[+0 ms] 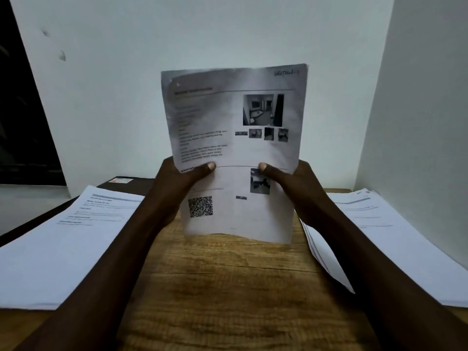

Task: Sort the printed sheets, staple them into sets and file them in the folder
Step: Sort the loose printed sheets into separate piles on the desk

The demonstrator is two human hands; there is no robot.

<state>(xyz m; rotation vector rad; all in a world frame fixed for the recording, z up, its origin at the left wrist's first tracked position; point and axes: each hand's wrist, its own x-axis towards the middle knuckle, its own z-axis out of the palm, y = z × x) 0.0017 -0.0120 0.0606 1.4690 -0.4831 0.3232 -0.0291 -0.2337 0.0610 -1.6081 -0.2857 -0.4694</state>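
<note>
Head view: sheet (235, 148) is upright over the desk (228, 287), left hand (177, 188) and right hand (291, 186) pinching its sides, thumbs in front, so I can read the corner label. Sorted-looking stacks sit left (63, 244) and right (395, 239), probably where it lands.

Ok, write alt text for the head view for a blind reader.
The left hand and right hand hold a printed sheet with photos and a QR code upright over a wooden table. A left stack and right stack of paper flank it.
</note>
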